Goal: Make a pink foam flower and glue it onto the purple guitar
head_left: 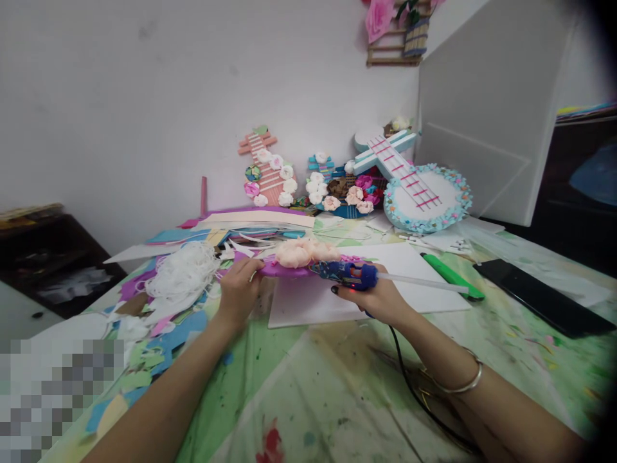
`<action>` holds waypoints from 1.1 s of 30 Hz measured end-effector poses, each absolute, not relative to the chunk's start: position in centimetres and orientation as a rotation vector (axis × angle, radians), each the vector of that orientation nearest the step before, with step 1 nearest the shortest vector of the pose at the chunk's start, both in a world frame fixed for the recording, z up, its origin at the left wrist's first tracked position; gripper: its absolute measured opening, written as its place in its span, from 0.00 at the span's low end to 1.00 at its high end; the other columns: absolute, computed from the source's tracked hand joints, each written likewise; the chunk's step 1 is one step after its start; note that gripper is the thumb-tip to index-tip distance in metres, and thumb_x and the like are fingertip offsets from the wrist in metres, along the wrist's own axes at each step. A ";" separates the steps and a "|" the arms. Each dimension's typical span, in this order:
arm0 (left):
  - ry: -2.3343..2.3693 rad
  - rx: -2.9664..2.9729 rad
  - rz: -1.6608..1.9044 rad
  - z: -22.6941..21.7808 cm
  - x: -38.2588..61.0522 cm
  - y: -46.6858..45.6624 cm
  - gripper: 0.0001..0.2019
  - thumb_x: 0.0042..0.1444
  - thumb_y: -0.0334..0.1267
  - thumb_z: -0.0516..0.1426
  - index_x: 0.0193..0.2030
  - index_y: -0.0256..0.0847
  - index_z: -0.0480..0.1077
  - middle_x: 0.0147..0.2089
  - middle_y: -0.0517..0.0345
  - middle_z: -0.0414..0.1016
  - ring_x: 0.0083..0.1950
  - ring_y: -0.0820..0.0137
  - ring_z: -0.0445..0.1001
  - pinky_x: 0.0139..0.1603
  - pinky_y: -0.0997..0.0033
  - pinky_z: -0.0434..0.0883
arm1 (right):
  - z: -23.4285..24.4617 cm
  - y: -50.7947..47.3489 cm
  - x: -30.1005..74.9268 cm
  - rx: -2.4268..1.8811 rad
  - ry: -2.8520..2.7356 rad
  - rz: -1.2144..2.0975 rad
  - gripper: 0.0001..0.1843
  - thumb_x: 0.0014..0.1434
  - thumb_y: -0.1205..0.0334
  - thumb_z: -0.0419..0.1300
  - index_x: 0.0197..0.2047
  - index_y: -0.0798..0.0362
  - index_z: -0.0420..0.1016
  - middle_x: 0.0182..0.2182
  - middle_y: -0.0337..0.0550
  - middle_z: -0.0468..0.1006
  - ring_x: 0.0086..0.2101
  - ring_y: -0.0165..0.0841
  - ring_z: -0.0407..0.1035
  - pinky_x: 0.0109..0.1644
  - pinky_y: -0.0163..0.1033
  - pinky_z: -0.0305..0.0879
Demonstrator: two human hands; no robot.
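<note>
My right hand [380, 297] is wrapped round a blue hot glue gun [354, 275]. A long clear glue stick [424, 283] sticks out of its back, and a small red light glows on its side. The nozzle points left, close to a purple craft piece [289, 272] that carries peach fabric-like flowers [306, 252]. My left hand [242, 286] grips the left end of that purple piece, thumb and fingers closed on it. Beneath lies a white board [332, 308]. From the glue gun a black cord [405, 373] runs down toward the front right.
White stringy shreds [186, 273] and paper scraps [178, 337] cover the left side. A green cutter [453, 276] and a black phone [540, 296] lie at right. Against the wall stand a flowered pink guitar craft [270, 173] and a light-blue one [424, 199].
</note>
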State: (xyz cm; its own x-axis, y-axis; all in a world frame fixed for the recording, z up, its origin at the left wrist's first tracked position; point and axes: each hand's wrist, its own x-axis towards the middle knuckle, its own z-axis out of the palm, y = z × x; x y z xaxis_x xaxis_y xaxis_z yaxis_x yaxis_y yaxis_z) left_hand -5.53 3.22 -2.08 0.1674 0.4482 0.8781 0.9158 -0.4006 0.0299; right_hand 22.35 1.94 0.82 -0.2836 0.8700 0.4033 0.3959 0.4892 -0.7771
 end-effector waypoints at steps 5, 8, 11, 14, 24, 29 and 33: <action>-1.245 -1.933 -1.169 -2.1 -5.4 3.2 0.05 0.52 0.26 0.55 0.31 0.39 0.70 0.32 0.57 0.73 0.34 0.71 0.71 0.36 0.74 0.65 | 0.9 1.9 22.3 -1.029 -1.924 0.646 0.12 0.47 0.55 0.63 0.21 0.53 0.69 0.12 0.35 0.65 0.18 0.29 0.62 0.23 0.33 0.56; -1.221 -1.916 -1.162 -2.1 -5.3 3.3 0.06 0.52 0.26 0.55 0.32 0.39 0.70 0.32 0.57 0.74 0.34 0.71 0.71 0.36 0.74 0.65 | 0.9 1.8 22.2 -1.032 -1.919 0.628 0.12 0.46 0.54 0.63 0.21 0.53 0.70 0.12 0.36 0.65 0.20 0.31 0.64 0.24 0.34 0.57; -1.225 -1.931 -1.153 -2.1 -5.3 3.2 0.06 0.52 0.26 0.54 0.32 0.39 0.70 0.32 0.58 0.74 0.34 0.71 0.71 0.36 0.74 0.65 | 0.9 1.8 22.1 -1.043 -1.929 0.634 0.12 0.47 0.55 0.63 0.21 0.53 0.69 0.12 0.36 0.65 0.19 0.31 0.64 0.24 0.34 0.57; -1.226 -1.948 -1.159 -2.0 -5.2 3.1 0.06 0.52 0.26 0.54 0.32 0.39 0.70 0.32 0.57 0.73 0.34 0.71 0.70 0.35 0.74 0.65 | 1.0 1.7 22.1 -1.041 -1.934 0.646 0.12 0.47 0.55 0.63 0.21 0.53 0.69 0.13 0.36 0.66 0.19 0.30 0.63 0.23 0.33 0.57; -1.238 -1.944 -1.149 -1.9 -5.0 3.0 0.06 0.53 0.26 0.54 0.31 0.40 0.70 0.32 0.57 0.74 0.34 0.71 0.71 0.36 0.74 0.65 | 0.6 1.9 22.0 -1.000 -1.947 0.694 0.09 0.47 0.57 0.62 0.25 0.55 0.73 0.22 0.40 0.74 0.24 0.30 0.65 0.29 0.34 0.61; -1.211 -1.954 -1.158 -1.8 -5.0 2.9 0.06 0.52 0.25 0.54 0.32 0.39 0.70 0.32 0.57 0.74 0.34 0.71 0.71 0.35 0.75 0.66 | 0.7 1.9 22.0 -1.010 -1.969 0.700 0.10 0.48 0.57 0.62 0.31 0.56 0.76 0.26 0.42 0.77 0.27 0.33 0.68 0.32 0.36 0.63; -1.207 -1.930 -1.155 -1.9 -5.2 3.0 0.07 0.52 0.25 0.54 0.32 0.39 0.71 0.33 0.56 0.75 0.35 0.70 0.72 0.36 0.74 0.66 | 0.9 1.9 22.1 -1.035 -1.974 0.682 0.11 0.48 0.57 0.62 0.34 0.55 0.77 0.29 0.44 0.78 0.29 0.35 0.69 0.34 0.37 0.65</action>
State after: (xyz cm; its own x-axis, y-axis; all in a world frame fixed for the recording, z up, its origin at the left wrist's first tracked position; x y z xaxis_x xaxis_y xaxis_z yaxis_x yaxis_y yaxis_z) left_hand -5.16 3.02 -1.86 0.2158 0.4034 0.8892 0.9062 -0.4219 -0.0285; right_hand 22.05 1.88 0.92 -0.3562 0.8471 0.3943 0.4234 0.5225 -0.7400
